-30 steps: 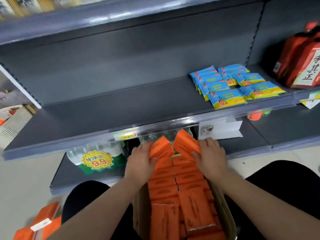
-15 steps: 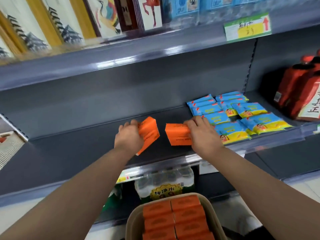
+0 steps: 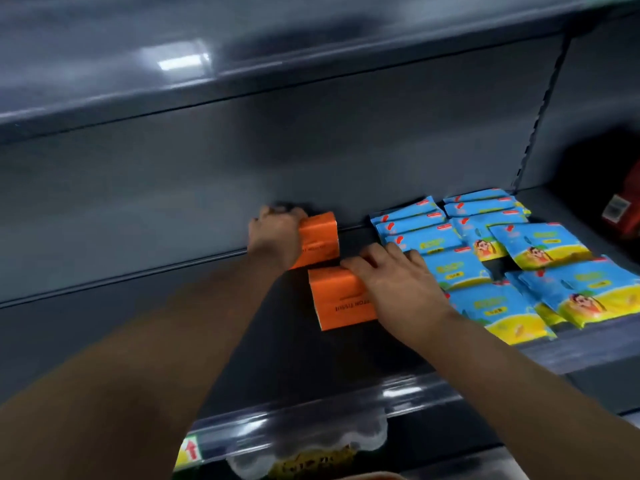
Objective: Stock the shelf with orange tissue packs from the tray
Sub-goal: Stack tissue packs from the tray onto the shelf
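A: Both hands are deep in the shelf (image 3: 145,341) now. The left hand (image 3: 275,233) is wrapped around the rear orange pack (image 3: 320,242), pressing it up against the back panel (image 3: 207,174).

B: And the right hand (image 3: 398,289) lies over the front orange pack (image 3: 341,299), fingers curled along its right edge and far corner, gripping it just in front of the other.

A: So 2 packs, 1 behind the other, forming a column. The front one looks flat on the shelf floor, just left of the blue wipes packs (image 3: 485,271).

B: Touching them?

A: Hard to say; the right hand covers that gap. The 2 orange packs are very close, maybe touching at a corner.

B: Orientation?

A: The front pack's long axis runs roughly left to right, slightly skewed, with its printed face up and the lettering upside down from here, so its top points to the back of the shelf. The rear pack is tilted a bit, its long axis also roughly crosswise.

B: Progress?

A: Early, I'd judge. Only these 2 orange packs show on the shelf, and a wide dark stretch to the left stands bare. The tray is barely in view, if at all, so I can't count what remains.

B: Neither hand has let go, then.

A: Right, both are closed on their packs.
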`<state>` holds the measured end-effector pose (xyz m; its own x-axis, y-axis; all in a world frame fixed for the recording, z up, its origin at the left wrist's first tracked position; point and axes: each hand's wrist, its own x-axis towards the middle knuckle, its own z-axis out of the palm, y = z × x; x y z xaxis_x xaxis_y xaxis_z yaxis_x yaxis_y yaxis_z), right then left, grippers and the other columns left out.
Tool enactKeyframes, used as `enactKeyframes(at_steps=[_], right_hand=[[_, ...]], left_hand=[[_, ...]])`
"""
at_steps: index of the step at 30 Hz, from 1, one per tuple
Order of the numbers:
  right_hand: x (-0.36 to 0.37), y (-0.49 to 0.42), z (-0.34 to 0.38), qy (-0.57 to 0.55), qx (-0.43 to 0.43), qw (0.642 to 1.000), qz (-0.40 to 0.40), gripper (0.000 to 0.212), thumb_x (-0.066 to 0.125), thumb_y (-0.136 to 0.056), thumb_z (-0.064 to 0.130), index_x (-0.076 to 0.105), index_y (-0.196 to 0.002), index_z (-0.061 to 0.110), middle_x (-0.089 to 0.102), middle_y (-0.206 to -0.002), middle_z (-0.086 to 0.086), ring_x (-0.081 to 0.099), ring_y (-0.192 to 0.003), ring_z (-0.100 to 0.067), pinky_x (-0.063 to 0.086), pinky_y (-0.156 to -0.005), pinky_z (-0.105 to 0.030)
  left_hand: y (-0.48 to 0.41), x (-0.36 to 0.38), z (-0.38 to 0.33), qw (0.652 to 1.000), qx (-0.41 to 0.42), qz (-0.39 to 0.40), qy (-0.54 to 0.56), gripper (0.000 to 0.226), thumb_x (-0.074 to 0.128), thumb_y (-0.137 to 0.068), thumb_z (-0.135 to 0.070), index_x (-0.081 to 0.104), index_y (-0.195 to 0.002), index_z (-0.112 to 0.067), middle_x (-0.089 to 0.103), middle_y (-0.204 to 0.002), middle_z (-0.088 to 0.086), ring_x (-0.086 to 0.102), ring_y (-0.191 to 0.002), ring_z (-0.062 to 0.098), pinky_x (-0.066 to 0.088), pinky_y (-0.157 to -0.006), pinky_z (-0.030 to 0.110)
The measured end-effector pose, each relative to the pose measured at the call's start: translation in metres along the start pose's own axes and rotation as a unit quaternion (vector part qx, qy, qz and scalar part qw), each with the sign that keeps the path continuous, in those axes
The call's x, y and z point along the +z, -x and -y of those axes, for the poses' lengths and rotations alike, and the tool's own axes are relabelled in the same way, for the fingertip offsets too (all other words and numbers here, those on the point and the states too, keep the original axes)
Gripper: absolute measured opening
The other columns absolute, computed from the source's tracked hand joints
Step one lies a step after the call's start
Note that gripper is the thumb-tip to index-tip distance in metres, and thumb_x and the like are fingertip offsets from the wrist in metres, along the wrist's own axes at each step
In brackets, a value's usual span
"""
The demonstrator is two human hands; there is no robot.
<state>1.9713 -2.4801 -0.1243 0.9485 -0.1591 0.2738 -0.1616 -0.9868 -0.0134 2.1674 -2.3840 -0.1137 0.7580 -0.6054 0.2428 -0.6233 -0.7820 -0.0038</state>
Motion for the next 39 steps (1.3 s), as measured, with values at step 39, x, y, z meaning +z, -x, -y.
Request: enactKeyframes(at_steps=[39], right_hand=[[0.038, -0.141, 0.004, -0.047, 0.13, 0.99, -0.003, 0.07, 0.06, -0.082, 0.004, 0.029, -0.141, 0.024, 0.027, -0.143, -0.01, 0.032, -0.127, -0.033, 0.036, -0.105, -0.045]], left_hand=[[0.012, -0.009, 0.05, 0.977, -0.021, -0.061, 0.204, 0.038, 0.053, -0.089, -0.005, 0.051, -0.126, -0.015, 0.041, -0.132, 0.002, 0.043, -0.123, 0.02, 0.046, -0.095, 0.035]])
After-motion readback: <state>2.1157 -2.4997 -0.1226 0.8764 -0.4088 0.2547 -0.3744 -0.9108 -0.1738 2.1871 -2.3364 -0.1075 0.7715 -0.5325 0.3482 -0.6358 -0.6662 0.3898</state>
